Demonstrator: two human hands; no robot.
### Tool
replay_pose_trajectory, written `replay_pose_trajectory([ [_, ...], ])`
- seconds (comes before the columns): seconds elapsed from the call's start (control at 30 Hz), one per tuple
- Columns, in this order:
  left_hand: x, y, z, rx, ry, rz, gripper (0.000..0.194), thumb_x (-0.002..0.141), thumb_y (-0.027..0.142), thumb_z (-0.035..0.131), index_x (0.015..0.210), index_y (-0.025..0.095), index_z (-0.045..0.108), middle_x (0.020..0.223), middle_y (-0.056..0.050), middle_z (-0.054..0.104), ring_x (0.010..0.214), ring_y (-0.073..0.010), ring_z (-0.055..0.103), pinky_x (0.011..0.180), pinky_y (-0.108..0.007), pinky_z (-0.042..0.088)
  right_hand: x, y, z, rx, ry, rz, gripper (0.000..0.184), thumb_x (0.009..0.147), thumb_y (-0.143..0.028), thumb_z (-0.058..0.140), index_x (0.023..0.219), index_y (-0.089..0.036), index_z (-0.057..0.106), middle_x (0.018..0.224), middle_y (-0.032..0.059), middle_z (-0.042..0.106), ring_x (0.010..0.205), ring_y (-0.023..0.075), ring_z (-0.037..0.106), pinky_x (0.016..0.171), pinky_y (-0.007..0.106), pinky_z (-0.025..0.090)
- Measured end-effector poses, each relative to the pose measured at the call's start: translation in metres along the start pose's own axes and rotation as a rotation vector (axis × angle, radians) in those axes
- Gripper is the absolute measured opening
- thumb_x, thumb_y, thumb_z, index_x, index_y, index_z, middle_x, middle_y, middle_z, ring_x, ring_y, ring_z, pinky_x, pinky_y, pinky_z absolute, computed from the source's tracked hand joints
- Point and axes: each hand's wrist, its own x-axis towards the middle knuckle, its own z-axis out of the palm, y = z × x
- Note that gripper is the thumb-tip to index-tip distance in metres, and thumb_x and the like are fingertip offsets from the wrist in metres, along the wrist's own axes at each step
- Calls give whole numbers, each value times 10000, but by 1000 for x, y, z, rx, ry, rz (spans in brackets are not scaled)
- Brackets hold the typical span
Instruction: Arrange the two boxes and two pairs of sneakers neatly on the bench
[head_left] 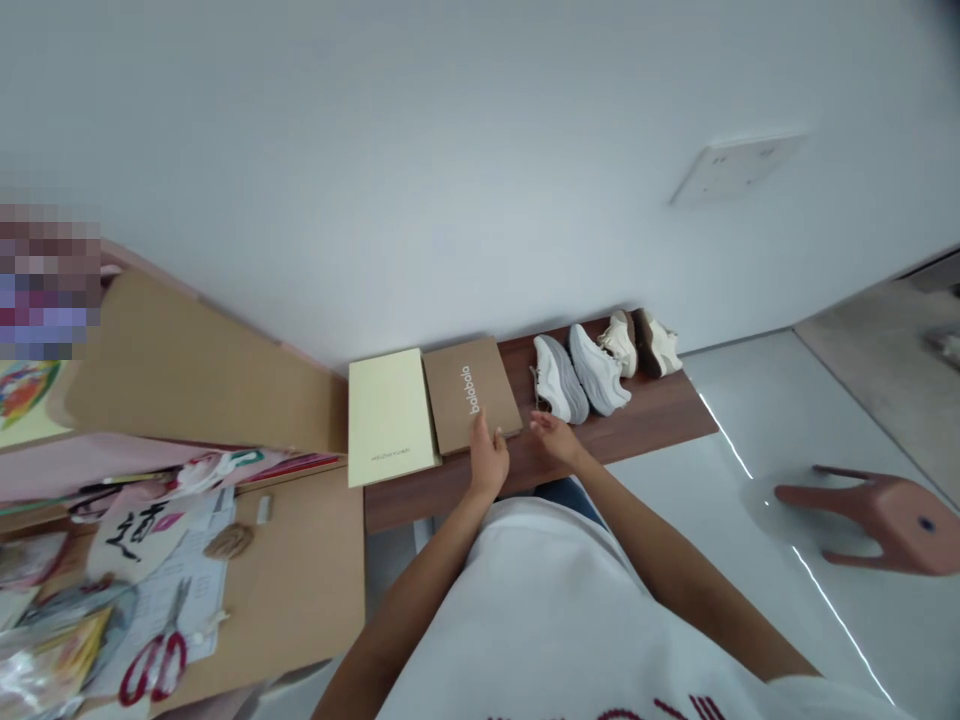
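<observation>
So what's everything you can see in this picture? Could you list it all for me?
Pale yellow box: 1, pale yellow, on the shelf's left end.
Brown balabala box: 1, brown, beside the yellow box.
White-grey sneakers: 2, white and grey, on the shelf.
Cream sneakers: 2, cream, at the shelf's far end.
Wooden shelf: 1, dark brown, along the wall.
Scissors: 1 pair, red handles, on the tan board at left.
Paper fan: 1, cream with black brushwork, on the tan board.
Stool: 1, terracotta pink, on the floor at right.
Wall plate: 1, white, on the wall.
Left hand: 1, at the brown box's edge.
Right hand: 1, just above the shelf, near the sneakers.
</observation>
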Motion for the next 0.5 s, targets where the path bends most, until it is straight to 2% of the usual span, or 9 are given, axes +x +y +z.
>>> replay_pose_trajectory([
  [0.07, 1, 8, 19, -91, -86, -10, 508, 969, 241, 528, 1475, 210, 509, 1463, -161, 583, 1365, -262, 559, 1160, -449, 429, 3, 3, -34, -35, 93, -40, 406, 892, -499, 598, 1112, -186, 731, 1125, 130, 772, 1085, 293, 708, 1073, 521, 500],
  [0.13, 4, 12, 42, -175, -204, -68, 486, 965, 230, 546, 1451, 207, 534, 1333, -157, 671, 1207, -251, 666, 1098, -451, 482, 8, 5, -75, -113, 258, -66, 434, 920, -494, 538, 1143, -167, 716, 1140, 154, 759, 1088, 308, 695, 1072, 528, 491],
  [0.2, 7, 13, 69, -213, -296, -160, 480, 939, 192, 582, 1418, 177, 561, 1261, -169, 709, 1113, -249, 708, 1067, -453, 499, 16, 9, -114, -217, 450, -48, 474, 934, -472, 508, 1214, -132, 683, 1226, 200, 721, 1169, 338, 652, 1102, 553, 452],
  [0.27, 12, 12, 95, -199, -299, -262, 476, 888, 147, 636, 1363, 146, 598, 1296, -203, 692, 1151, -272, 698, 1073, -453, 487, 27, 15, -147, -321, 539, 7, 506, 935, -428, 510, 1294, -95, 637, 1330, 244, 661, 1294, 375, 573, 1150, 590, 382],
  [0.33, 18, 11, 119, -149, -245, -332, 466, 826, 114, 694, 1289, 136, 640, 1350, -231, 662, 1246, -308, 654, 1098, -452, 458, 38, 22, -171, -388, 467, 68, 516, 920, -385, 549, 1331, -80, 614, 1386, 259, 623, 1374, 398, 508, 1175, 601, 342],
  [0.4, 26, 10, 137, -72, -213, -366, 447, 780, 109, 740, 1220, 147, 672, 1350, -229, 665, 1300, -331, 619, 1112, -446, 438, 50, 28, -185, -410, 310, 110, 496, 889, -346, 616, 1316, -95, 629, 1370, 237, 642, 1353, 388, 540, 1159, 562, 384],
  [0.5, 37, 11, 153, 92, -284, -366, 423, 786, 149, 756, 1201, 161, 677, 1314, -195, 697, 1289, -319, 627, 1094, -411, 448, 64, 32, -196, -476, 112, 121, 438, 860, -280, 671, 1275, -142, 656, 1296, 172, 698, 1250, 337, 632, 1101, 481, 463],
])
